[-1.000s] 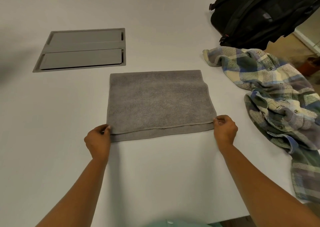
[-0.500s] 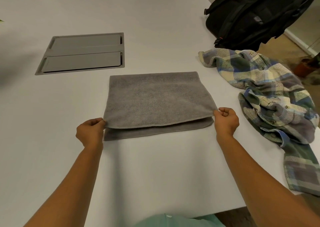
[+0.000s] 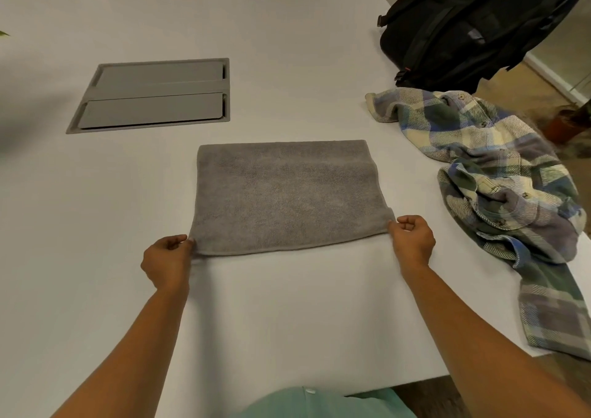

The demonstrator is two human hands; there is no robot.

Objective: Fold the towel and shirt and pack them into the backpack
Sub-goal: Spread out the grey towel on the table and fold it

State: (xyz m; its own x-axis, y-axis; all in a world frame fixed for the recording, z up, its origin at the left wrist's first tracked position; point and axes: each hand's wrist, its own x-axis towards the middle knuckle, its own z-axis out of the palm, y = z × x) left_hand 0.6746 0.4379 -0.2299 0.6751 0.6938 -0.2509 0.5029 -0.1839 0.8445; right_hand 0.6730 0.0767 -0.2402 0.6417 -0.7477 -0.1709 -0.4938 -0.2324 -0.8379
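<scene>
Towel point(image 3: 287, 194) lies folded flat on bench point(image 3: 287, 321), long axis running from grip to grip. Left grip point(image 3: 168, 259) pinches its near-left corner, right grip point(image 3: 412, 242) its near-right corner; cloth extends away from both. Shirt point(image 3: 499, 178) lies crumpled outboard of right grip, backpack point(image 3: 473, 24) beyond it.

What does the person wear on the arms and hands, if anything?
Nothing shows on them. Both forearms are bare up to the edge of the picture, with no sleeve in sight. The left hand and right hand carry no glove, watch, bracelet or ring that can be seen. At the bottom edge a mint-green top with a pale button shows.
</scene>
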